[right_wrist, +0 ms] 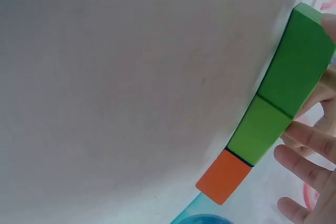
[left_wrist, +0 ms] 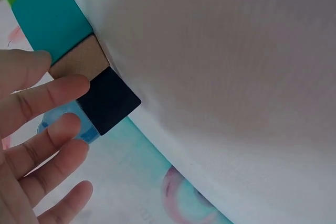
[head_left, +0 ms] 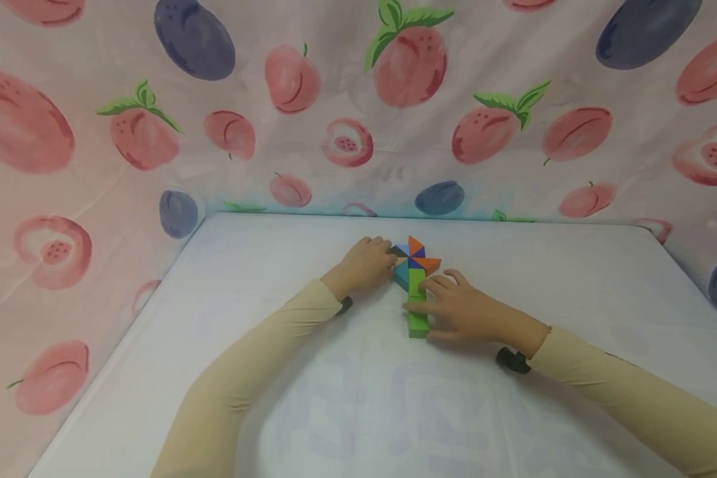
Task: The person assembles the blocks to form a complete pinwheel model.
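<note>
Triangular blocks form a pinwheel (head_left: 411,255) on the table, in orange, blue, teal, tan and black. Below it, an upper green block (head_left: 416,280) and a lower green block (head_left: 418,326) stand end to end like a stem. My left hand (head_left: 367,264) is at the pinwheel's left side; in the left wrist view its thumb touches the teal block (left_wrist: 55,19) and its index finger reaches the tan block (left_wrist: 81,59) beside the black block (left_wrist: 109,100). My right hand (head_left: 466,309) holds the lower green block, thumb on its right side, index finger across to its left edge.
The white-covered table (head_left: 334,398) extends around the blocks. A fruit-printed cloth (head_left: 346,79) hangs behind it and along the sides. In the right wrist view an orange block (right_wrist: 224,177) sits past the upper green block, close to the table's far edge.
</note>
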The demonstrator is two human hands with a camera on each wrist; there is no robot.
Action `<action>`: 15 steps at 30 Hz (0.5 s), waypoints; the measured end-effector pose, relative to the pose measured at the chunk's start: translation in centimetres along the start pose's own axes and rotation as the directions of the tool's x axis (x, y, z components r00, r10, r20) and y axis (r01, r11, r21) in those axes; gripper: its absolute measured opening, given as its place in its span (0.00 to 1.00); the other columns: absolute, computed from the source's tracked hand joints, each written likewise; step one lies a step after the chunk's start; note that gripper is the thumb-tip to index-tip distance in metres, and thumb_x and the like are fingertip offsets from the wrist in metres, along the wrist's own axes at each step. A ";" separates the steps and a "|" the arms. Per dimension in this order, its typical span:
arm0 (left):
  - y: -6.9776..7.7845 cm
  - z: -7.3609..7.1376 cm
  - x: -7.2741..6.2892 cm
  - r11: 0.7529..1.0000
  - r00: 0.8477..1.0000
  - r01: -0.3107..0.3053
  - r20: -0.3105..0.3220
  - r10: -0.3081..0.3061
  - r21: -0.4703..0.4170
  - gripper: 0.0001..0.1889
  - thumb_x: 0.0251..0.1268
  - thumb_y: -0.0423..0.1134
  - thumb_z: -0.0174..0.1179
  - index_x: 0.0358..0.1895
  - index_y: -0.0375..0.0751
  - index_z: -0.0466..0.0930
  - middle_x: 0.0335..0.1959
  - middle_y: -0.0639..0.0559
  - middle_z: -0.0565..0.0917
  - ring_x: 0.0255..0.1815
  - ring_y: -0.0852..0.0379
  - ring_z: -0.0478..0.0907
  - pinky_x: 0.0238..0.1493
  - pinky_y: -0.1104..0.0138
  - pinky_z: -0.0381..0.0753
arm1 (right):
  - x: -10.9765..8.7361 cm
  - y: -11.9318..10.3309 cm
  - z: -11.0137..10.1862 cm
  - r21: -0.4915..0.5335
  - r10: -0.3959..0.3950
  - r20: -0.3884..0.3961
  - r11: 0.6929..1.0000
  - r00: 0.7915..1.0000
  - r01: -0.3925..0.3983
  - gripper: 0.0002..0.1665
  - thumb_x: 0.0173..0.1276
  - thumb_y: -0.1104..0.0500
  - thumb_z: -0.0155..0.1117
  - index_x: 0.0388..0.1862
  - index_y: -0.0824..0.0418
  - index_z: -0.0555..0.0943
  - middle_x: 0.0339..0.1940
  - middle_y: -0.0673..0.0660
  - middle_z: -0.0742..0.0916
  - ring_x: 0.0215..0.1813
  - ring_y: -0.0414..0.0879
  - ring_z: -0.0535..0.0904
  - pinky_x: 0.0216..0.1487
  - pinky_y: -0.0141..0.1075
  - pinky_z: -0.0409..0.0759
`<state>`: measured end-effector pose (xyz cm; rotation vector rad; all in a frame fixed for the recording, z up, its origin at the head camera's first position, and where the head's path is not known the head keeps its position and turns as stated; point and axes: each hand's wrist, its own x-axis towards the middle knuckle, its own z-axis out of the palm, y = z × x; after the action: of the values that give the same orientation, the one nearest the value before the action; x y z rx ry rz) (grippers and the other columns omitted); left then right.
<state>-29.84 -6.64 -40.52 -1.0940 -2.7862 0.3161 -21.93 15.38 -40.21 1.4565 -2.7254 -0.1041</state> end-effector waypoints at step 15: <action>0.3 -0.5 0.0 0.999 1.000 0.003 0.006 -0.003 -0.036 0.13 0.69 0.46 0.52 0.49 0.49 0.82 0.47 0.51 0.81 0.49 0.54 0.76 0.55 0.62 0.74 | -0.1 0.0 0.0 -0.002 0.007 0.013 1.000 1.000 -0.007 0.31 0.61 0.38 0.59 0.64 0.41 0.72 0.59 0.57 0.74 0.62 0.54 0.68 0.60 0.59 0.64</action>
<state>-29.54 -6.40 -40.07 -1.0984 -2.8094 0.2700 -21.84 15.49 -40.25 1.4508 -2.7401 -0.1159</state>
